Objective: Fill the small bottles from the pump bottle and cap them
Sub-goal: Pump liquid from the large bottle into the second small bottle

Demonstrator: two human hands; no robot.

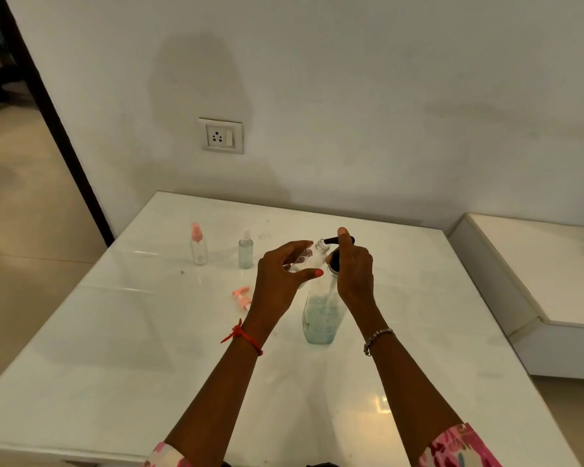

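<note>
A clear pump bottle (321, 315) holding pale blue liquid stands on the white table (149, 365). My right hand (353, 267) grips its black pump head, one finger lying on top of the pump. My left hand (284, 274) holds a small clear uncapped bottle (312, 256) tilted, its open neck right under the black nozzle. Further left stand a small clear bottle with a pink spray cap (198, 246) and a small bottle of blue liquid with a white cap (245, 249). A loose pink spray cap (242, 296) lies on the table beside my left wrist.
The table stands against a white wall with a power socket (220, 135). A lower white ledge (536, 281) sits to the right, with a dark cable at its far edge. A dark door frame (58, 129) and open floor are on the left.
</note>
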